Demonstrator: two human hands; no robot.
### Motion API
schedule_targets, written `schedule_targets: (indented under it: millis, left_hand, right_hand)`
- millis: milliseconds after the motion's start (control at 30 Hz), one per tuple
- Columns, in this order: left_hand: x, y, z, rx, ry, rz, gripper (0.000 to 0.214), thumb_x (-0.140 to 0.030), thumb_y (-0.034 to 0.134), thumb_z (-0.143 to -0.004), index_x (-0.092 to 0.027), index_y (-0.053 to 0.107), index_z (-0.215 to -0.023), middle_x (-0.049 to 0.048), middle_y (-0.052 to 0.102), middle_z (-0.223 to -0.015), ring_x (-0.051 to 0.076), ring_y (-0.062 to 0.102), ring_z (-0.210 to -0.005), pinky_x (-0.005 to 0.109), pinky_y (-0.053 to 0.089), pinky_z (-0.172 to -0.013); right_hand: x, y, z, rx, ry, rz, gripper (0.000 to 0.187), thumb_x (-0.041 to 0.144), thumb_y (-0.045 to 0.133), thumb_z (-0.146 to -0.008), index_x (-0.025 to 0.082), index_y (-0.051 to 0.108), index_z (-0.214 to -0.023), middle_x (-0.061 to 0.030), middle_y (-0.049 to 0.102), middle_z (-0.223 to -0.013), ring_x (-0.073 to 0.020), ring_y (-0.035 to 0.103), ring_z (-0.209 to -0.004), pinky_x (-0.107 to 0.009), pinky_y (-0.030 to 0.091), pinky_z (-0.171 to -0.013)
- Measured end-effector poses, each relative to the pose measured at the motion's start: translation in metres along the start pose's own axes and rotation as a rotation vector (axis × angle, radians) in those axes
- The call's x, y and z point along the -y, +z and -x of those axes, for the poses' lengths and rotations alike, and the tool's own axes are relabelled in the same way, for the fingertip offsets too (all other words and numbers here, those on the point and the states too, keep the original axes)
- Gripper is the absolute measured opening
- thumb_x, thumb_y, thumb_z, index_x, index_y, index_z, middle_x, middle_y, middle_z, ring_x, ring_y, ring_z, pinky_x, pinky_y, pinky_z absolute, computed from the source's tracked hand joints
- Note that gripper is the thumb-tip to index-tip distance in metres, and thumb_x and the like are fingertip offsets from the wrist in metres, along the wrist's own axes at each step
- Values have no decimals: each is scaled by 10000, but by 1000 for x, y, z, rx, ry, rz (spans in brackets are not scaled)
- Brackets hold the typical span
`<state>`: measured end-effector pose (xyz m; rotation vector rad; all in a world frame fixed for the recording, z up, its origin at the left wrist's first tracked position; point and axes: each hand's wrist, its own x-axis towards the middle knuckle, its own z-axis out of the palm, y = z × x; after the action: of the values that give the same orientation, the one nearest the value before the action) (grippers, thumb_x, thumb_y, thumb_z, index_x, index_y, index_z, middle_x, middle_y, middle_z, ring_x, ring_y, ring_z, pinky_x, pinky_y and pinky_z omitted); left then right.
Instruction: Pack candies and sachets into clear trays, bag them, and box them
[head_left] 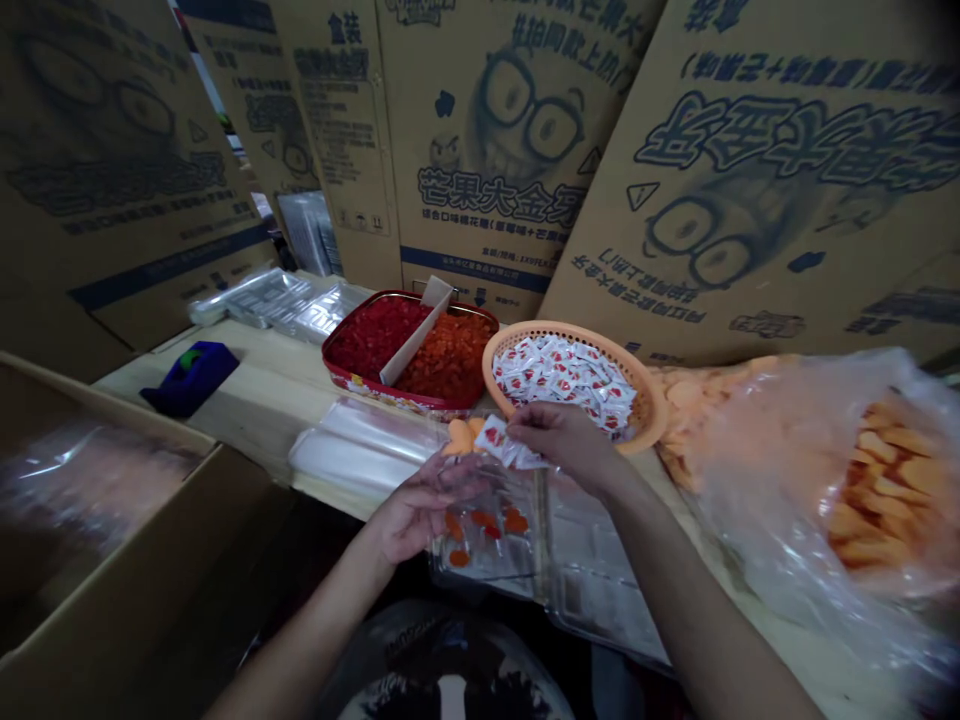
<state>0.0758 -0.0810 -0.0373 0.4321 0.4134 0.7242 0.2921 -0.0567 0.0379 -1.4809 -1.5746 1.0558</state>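
Observation:
My right hand [574, 440] pinches a few small white sachets [504, 440] with red print, in front of the orange basket's near rim. The orange perforated basket [651, 405] holds many similar sachets [562, 375]. My left hand [420, 505] is at the left side of a clear plastic tray [499, 570], fingers stretched out and slightly curled, apparently holding nothing. Small orange-red pieces [487, 522] lie in the tray's compartments. Pale orange pieces [462, 437] show at its far end, just left of the held sachets. Whether my left fingertips touch the tray I cannot tell.
A red tin [405, 395], split by a card divider [417, 335], holds red and orange pieces. Clear sleeves [360, 440], a blue tape dispenser [191, 378] and stacked clear trays [281, 300] lie left. A plastic bag [780, 470] of orange pieces lies right; cartons [480, 230] stand behind.

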Motion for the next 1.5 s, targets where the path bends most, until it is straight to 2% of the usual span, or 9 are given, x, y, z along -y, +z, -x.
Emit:
schedule_targets:
  millis: [133, 267, 467, 700, 867, 933, 1100, 1300, 1500]
  left_hand:
    - [2, 1, 1, 21, -2, -43, 624, 29, 556, -627, -217, 475, -1195, 38, 646, -914, 216, 615, -936, 283, 493, -698]
    - [1, 1, 4, 18, 1, -59, 666, 30, 569, -625, -221, 450, -1230, 44, 646, -967, 193, 636, -827, 284, 494, -677]
    - [-1, -3, 8, 14, 7, -40, 702, 24, 562, -624, -209, 418, -1271, 82, 636, -1069, 238, 608, -973, 305, 496, -726]
    - [0, -10, 11, 10, -2, -30, 746, 16, 564, -640, -235, 367, -1314, 77, 614, -1152, 240, 602, -1001, 306, 500, -739]
    - [1, -7, 13, -34, 36, -18, 648, 25, 560, -628, -208, 471, -1226, 66, 625, -1131, 232, 605, -988, 321, 506, -752]
    - [3, -6, 13, -61, 75, -11, 632, 35, 559, -620, -209, 494, -1198, 56, 630, -1122, 224, 605, -985, 325, 503, -770]
    - [5, -8, 18, -91, 121, -9, 717, 41, 566, -616, -245, 443, -1262, 36, 636, -1107, 177, 632, -862, 302, 506, -736]
    - [-2, -15, 25, -138, 152, 6, 770, 27, 571, -620, -262, 396, -1311, 41, 650, -1072, 198, 629, -905, 316, 494, -782]
    - [-12, -25, 37, -178, 139, 5, 725, 31, 552, -623, -222, 418, -1289, 68, 627, -1131, 247, 617, -970, 376, 488, -822]
  right_hand:
    - [16, 33, 2, 215, -111, 145, 101, 219, 557, -680, 172, 634, -633, 17, 598, -623, -114, 509, -583, -224, 385, -546]
    - [17, 39, -2, 260, -152, 230, 91, 212, 559, -685, 175, 641, -669, 8, 621, -657, -126, 533, -621, -226, 399, -562]
    - [10, 32, 11, 18, 43, 9, 112, 236, 513, -690, 189, 607, -726, 40, 548, -575, -89, 457, -454, -192, 357, -406]
    - [-2, 48, 23, -1, 56, -170, 129, 297, 574, -652, 178, 599, -695, 28, 551, -604, -77, 428, -465, -185, 356, -401]
    - [-13, 64, 25, -395, 96, -267, 172, 335, 610, -653, 183, 559, -716, 34, 536, -599, -91, 440, -488, -212, 369, -461]
    - [-18, 71, 26, -486, 79, -256, 168, 336, 600, -676, 180, 571, -734, 17, 565, -632, -107, 479, -539, -229, 399, -519]
    - [-27, 79, 33, -464, -49, 24, 159, 295, 521, -768, 193, 632, -818, -36, 656, -792, -178, 580, -746, -306, 440, -690]
    - [-19, 82, 47, -394, -209, 554, 218, 239, 466, -849, 236, 666, -936, -50, 685, -976, -231, 587, -956, -403, 343, -870]
    - [-29, 76, 44, -377, -284, 537, 284, 270, 405, -895, 231, 590, -1107, -58, 615, -1139, -219, 523, -1073, -388, 349, -912]
